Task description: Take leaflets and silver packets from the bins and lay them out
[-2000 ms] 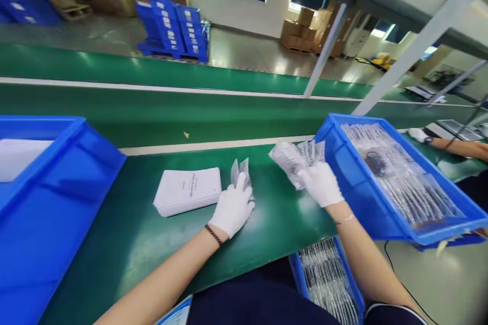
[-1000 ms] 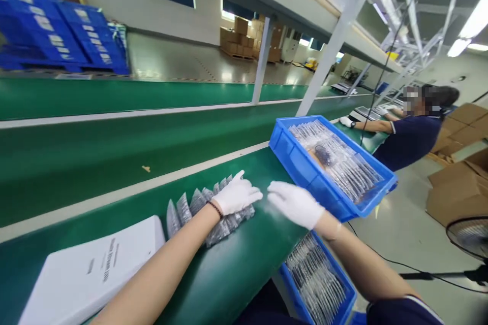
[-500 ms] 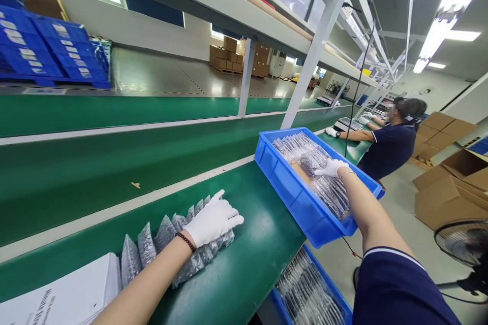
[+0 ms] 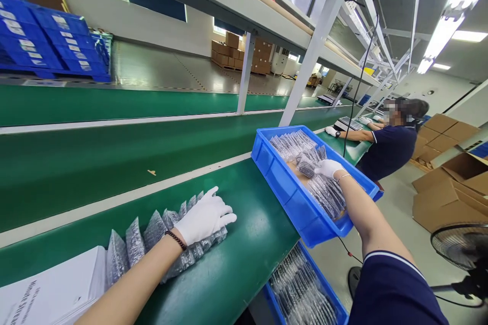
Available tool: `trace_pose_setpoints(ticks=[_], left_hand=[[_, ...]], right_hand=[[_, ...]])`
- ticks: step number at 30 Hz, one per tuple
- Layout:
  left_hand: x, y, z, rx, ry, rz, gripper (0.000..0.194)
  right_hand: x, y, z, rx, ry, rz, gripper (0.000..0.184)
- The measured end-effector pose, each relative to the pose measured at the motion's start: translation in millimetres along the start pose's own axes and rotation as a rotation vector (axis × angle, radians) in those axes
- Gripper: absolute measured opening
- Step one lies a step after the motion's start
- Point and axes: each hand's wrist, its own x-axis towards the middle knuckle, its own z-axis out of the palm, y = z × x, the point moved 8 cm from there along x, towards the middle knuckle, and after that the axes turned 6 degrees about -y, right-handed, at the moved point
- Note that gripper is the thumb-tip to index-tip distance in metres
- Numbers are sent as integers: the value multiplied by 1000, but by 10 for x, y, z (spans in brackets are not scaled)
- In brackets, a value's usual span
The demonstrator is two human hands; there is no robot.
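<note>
My left hand (image 4: 204,217), in a white glove, rests over a row of silvery bubble-wrap packets (image 4: 155,231) that lean against one another on the green bench. Its fingers are stretched out and apart. Over the blue bin (image 4: 276,185), my gloved right hand (image 4: 328,167) pinches a bubble-wrap packet (image 4: 306,166), which sits tilted above the bin's brown bottom. Packed rows of similar packets (image 4: 328,197) fill the bin's near and far ends. What the packets contain cannot be made out through the wrap.
White printed boxes (image 4: 57,282) lie at the bench's left end. A second blue bin (image 4: 341,310) of packets stands below the bench edge. A fan (image 4: 457,246) and open carton (image 4: 453,198) are right. A co-worker (image 4: 392,137) works farther along. A black cable (image 4: 358,81) hangs behind the bin.
My right hand has drawn the packet slightly up and left from the row in the bin. My left hand stays over its row; the whole view has shifted a little.
</note>
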Motion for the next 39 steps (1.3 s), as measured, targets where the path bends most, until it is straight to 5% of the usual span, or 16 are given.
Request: trace_pose_setpoints(ticks=[9, 13, 15, 20, 23, 28, 31, 35, 39], left_hand=[[-34, 42, -8, 85, 10, -11, 49], [-33, 33, 44, 146, 23, -2, 45], [-32, 20, 73, 163, 22, -2, 44], [-63, 5, 73, 192, 43, -15, 45], [-99, 19, 59, 224, 55, -4, 43], [-98, 48, 31, 240, 88, 53, 41], [-62, 9, -18, 201, 117, -2, 39], [-38, -84, -76, 98, 169, -112, 36], [-17, -295, -137, 52, 340, -285, 43]], right_hand=[[-855, -192, -884, -121, 279, 12, 36], [-1463, -793, -1298, -44, 552, -145, 32], [-1662, -1268, -1313, 74, 568, -266, 31], [-1615, -2475, -731, 262, 421, -479, 29], [-1296, -2780, -181, 289, 344, -395, 26], [-1042, -2777, 385, 376, 308, -395, 32], [-1057, -2614, 487, 560, 354, -420, 39], [-1006, -2252, 601, 1147, 499, -249, 71], [-816, -2332, 751, 1340, 378, -231, 85]])
